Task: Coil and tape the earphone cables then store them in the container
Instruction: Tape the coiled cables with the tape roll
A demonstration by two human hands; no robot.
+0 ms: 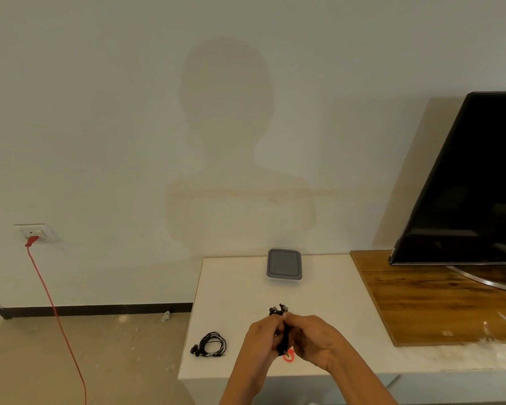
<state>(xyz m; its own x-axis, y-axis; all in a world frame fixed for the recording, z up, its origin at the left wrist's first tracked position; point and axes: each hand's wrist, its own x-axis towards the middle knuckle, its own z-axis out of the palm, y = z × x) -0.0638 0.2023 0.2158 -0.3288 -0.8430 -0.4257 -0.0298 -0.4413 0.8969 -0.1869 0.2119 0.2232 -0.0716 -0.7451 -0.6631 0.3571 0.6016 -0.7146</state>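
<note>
My left hand [260, 340] and my right hand [310, 336] meet over the front of the white counter [234, 290], both closed on a bundle of black earphone cable [284, 337]. Its earbuds [278, 310] stick up above my fingers. A red-orange roll of tape [289, 357] peeks out just under my hands. A second black earphone [211, 344] lies coiled on the counter to the left, near the edge. The grey square container [284, 264], lid on, sits at the back by the wall.
A wooden board [421, 299] covers the counter's right side and carries a black TV [473, 185] on a metal stand. The counter's left edge drops to the floor. A red cable [56, 311] hangs from a wall socket [35, 232] at the left.
</note>
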